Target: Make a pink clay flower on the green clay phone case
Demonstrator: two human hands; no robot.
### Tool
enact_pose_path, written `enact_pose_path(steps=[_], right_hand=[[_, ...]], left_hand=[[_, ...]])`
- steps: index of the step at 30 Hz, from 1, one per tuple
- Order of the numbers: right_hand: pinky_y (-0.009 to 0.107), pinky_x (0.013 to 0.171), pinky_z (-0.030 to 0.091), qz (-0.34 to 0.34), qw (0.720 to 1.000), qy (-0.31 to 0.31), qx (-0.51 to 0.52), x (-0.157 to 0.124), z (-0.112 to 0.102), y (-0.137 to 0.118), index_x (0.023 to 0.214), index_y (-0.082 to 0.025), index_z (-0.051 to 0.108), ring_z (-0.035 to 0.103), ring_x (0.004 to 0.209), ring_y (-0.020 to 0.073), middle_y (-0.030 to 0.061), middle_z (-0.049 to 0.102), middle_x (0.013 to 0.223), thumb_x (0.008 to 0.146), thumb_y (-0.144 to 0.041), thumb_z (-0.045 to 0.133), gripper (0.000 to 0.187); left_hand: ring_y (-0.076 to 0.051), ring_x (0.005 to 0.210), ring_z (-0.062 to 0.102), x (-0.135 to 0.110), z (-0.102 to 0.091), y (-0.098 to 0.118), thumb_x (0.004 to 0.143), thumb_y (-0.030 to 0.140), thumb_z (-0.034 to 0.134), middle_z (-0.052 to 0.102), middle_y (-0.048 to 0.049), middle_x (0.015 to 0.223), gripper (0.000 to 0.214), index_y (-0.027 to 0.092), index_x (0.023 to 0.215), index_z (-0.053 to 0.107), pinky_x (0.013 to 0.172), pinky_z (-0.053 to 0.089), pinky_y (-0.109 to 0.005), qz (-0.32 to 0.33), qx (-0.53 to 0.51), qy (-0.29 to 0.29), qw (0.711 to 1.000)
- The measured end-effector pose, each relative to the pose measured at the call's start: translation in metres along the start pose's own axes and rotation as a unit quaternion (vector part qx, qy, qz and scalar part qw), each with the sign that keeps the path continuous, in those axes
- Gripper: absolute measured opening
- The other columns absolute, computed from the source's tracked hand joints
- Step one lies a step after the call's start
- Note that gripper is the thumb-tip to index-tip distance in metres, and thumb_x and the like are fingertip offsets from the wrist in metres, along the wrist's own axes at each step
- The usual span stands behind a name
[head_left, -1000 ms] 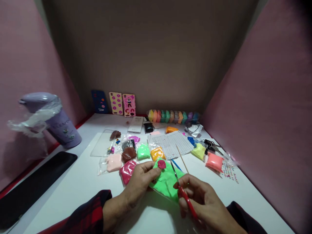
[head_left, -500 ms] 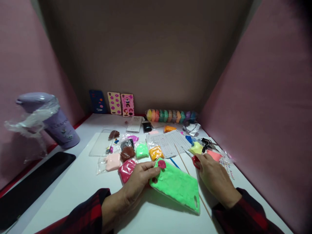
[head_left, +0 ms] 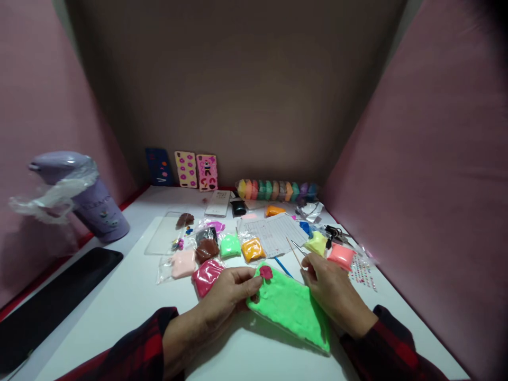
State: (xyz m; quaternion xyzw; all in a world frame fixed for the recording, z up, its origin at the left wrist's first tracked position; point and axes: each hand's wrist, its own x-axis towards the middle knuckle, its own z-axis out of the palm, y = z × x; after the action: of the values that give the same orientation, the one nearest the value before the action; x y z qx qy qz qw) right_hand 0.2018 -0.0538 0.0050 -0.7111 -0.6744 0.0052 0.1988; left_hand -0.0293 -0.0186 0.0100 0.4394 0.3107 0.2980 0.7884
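My left hand [head_left: 228, 293] is closed on the left edge of a phone case covered in bright green clay [head_left: 291, 309], which lies on the white table [head_left: 127, 301]. A small dark red clay piece [head_left: 265, 272] sits on the case's upper corner, just past my left thumb. My right hand [head_left: 331, 291] rests at the case's right edge, its fingers pinched round a thin wooden stick [head_left: 293, 252] that points up and away. A metal tip, perhaps of the scissors, shows beside the stick.
Small bags of coloured clay [head_left: 230, 246] lie behind the case, with yellow [head_left: 317, 243] and salmon [head_left: 341, 255] ones at right. A printed sheet [head_left: 273, 233], a clear case [head_left: 164, 238], a purple tumbler [head_left: 85, 198], a black pad [head_left: 51, 299] and decorated cases [head_left: 186, 169] stand around.
My right hand carried the red scissors off to the right, let them go, and came back to the case holding the wooden stick. My left hand has kept its grip on the green case.
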Motion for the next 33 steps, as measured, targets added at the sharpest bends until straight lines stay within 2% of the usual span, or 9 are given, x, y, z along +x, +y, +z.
enact_pose_path(steps=[3, 7, 12, 16, 19, 23, 28, 33], right_hand=[[0.027, 0.055, 0.035, -0.008, 1.0, 0.007, 0.011, 0.001, -0.006, -0.006, 0.078, -0.018, 0.056, 0.058, 0.061, 0.0183, 0.0049, 0.065, 0.071, 0.082, -0.012, 0.049, 0.01], [0.026, 0.057, 0.037, -0.058, 0.994, -0.056, 0.072, 0.003, -0.011, -0.018, 0.081, -0.018, 0.058, 0.058, 0.064, 0.0169, 0.0036, 0.064, 0.073, 0.081, -0.013, 0.051, 0.008], [0.026, 0.054, 0.031, -0.063, 0.995, -0.078, 0.006, 0.002, -0.005, -0.021, 0.077, -0.016, 0.059, 0.056, 0.062, 0.0164, 0.0054, 0.064, 0.071, 0.075, -0.001, 0.046, 0.02], [0.026, 0.052, 0.025, -0.054, 0.995, -0.084, -0.009, -0.001, -0.009, -0.017, 0.066, -0.017, 0.054, 0.051, 0.057, 0.0156, 0.0038, 0.059, 0.065, 0.072, 0.0, 0.046, 0.02], [0.026, 0.053, 0.028, -0.033, 0.998, -0.058, 0.014, -0.003, -0.025, -0.02, 0.066, -0.018, 0.052, 0.05, 0.058, 0.015, 0.0018, 0.056, 0.064, 0.073, -0.003, 0.048, 0.017], [0.026, 0.056, 0.034, -0.101, 0.983, -0.01, 0.156, -0.005, -0.043, -0.032, 0.073, -0.019, 0.051, 0.049, 0.059, 0.0135, 0.0003, 0.054, 0.066, 0.089, -0.016, 0.046, 0.017], [0.027, 0.055, 0.033, -0.222, 0.961, 0.063, 0.154, -0.011, -0.033, -0.037, 0.079, -0.018, 0.052, 0.047, 0.056, 0.0133, 0.0003, 0.052, 0.065, 0.094, -0.019, 0.042, 0.017], [0.029, 0.056, 0.036, -0.29, 0.939, 0.082, 0.165, -0.019, -0.02, -0.021, 0.091, -0.017, 0.055, 0.053, 0.06, 0.0159, 0.004, 0.058, 0.068, 0.091, -0.009, 0.042, 0.016]], left_hand=[[-0.008, 0.055, 0.041, -0.001, -0.001, 0.001, 0.068, 0.046, 0.079, 0.048, 0.0002, 0.061, 0.039, 0.01, 0.069, 0.064, 0.053, 0.026, -0.021, -0.016, 0.01, 0.004, 1.0], [-0.009, 0.054, 0.039, -0.003, -0.003, 0.005, 0.071, 0.044, 0.077, 0.047, 0.0004, 0.06, 0.036, 0.01, 0.07, 0.066, 0.052, 0.024, -0.023, -0.034, 0.038, -0.021, 0.998], [-0.009, 0.055, 0.041, -0.006, -0.001, 0.009, 0.069, 0.043, 0.079, 0.048, 0.0002, 0.061, 0.035, 0.01, 0.069, 0.067, 0.052, 0.024, -0.022, -0.05, 0.03, -0.03, 0.998], [-0.008, 0.053, 0.04, -0.004, -0.002, 0.008, 0.07, 0.043, 0.078, 0.048, 0.0007, 0.06, 0.035, 0.011, 0.069, 0.064, 0.051, 0.024, -0.021, -0.049, 0.027, -0.034, 0.998], [-0.008, 0.054, 0.041, -0.001, -0.005, 0.005, 0.07, 0.044, 0.078, 0.049, 0.0006, 0.061, 0.036, 0.011, 0.07, 0.063, 0.051, 0.024, -0.021, -0.047, 0.036, -0.037, 0.998], [-0.009, 0.057, 0.041, 0.0, -0.006, 0.002, 0.071, 0.045, 0.077, 0.048, 0.0002, 0.063, 0.037, 0.011, 0.071, 0.062, 0.053, 0.026, -0.022, -0.034, 0.037, -0.026, 0.998], [-0.009, 0.056, 0.039, -0.002, 0.0, 0.004, 0.076, 0.046, 0.072, 0.046, 0.0007, 0.063, 0.035, 0.012, 0.07, 0.061, 0.055, 0.027, -0.023, -0.021, 0.025, -0.021, 0.999], [-0.011, 0.057, 0.04, -0.005, 0.006, 0.01, 0.073, 0.039, 0.074, 0.041, 0.0025, 0.057, 0.031, 0.014, 0.061, 0.06, 0.058, 0.031, -0.025, 0.009, -0.011, -0.031, 0.999]])
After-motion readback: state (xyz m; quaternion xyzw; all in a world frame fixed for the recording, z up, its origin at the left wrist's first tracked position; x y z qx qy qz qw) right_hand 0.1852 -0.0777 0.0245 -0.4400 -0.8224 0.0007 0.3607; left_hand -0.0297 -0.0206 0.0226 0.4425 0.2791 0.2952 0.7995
